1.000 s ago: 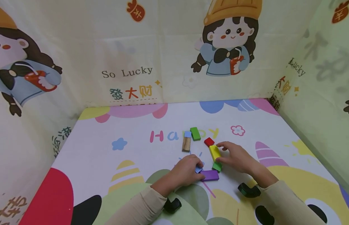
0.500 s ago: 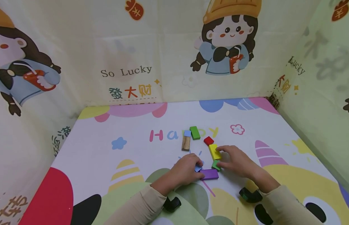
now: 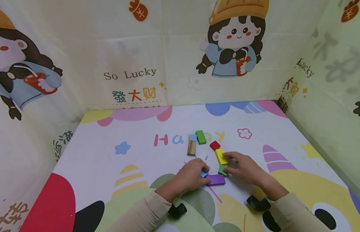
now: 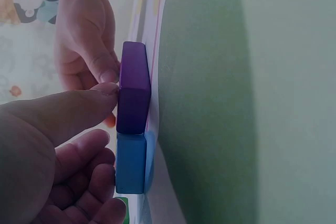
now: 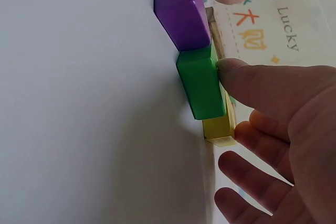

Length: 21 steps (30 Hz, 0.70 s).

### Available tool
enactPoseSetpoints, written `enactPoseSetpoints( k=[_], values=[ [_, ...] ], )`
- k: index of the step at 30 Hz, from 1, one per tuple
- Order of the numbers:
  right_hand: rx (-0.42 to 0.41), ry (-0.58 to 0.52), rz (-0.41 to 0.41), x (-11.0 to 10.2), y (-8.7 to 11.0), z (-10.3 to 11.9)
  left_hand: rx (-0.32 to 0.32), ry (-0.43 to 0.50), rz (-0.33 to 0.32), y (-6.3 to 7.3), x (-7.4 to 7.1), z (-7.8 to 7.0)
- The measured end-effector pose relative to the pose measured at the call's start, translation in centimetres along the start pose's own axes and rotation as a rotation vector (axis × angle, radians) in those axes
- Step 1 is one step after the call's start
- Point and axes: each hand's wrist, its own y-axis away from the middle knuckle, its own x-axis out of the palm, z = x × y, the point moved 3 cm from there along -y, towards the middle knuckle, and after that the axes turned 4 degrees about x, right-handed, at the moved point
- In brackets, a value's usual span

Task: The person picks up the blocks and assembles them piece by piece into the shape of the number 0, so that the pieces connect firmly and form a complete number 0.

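Down on the printed tabletop point(image 3: 95, 154), the coloured blocks lie in a broken ring, and both hands are at the near end of it! The left hand point(image 3: 191, 174) has its thumb tip on the purple block point(image 3: 217, 179), the other fingers bent close beside the blue block point(image 4: 130, 163); thumb and fingers stand apart, though I can't tell whether they clamp anything. Blue and purple sit end to end, touching. Over to the right hand point(image 3: 245, 167): the thumb tip is on the small green block point(image 5: 202, 85), the index finger reaches the yellow block point(image 3: 220, 157), and the fingers are spread, clamped on nothing. Purple meets small green at the corner, and yellow lies just beyond. Up the right side comes the red block point(image 3: 215, 145), its corner at yellow's far end. Then a gap, and across it the larger green block point(image 3: 201, 137), slightly slanted, right beside the light blue block point(image 3: 193, 138), which caps the far end of the wooden block point(image 3: 191, 148). Between wood and the left hand, another gap! Beige sleeves point(image 3: 151, 209) frame the scene, with the "So Lucky" cloth point(image 3: 168, 48) hanging behind.
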Motion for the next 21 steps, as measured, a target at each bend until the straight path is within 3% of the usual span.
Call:
enactPoseSetpoints(
  k=[21],
  values=[
    [0.01,-0.064,-0.002,0.21,0.3,0.05,0.009,-0.012,-0.008,0.06,0.09,0.14]
  ],
)
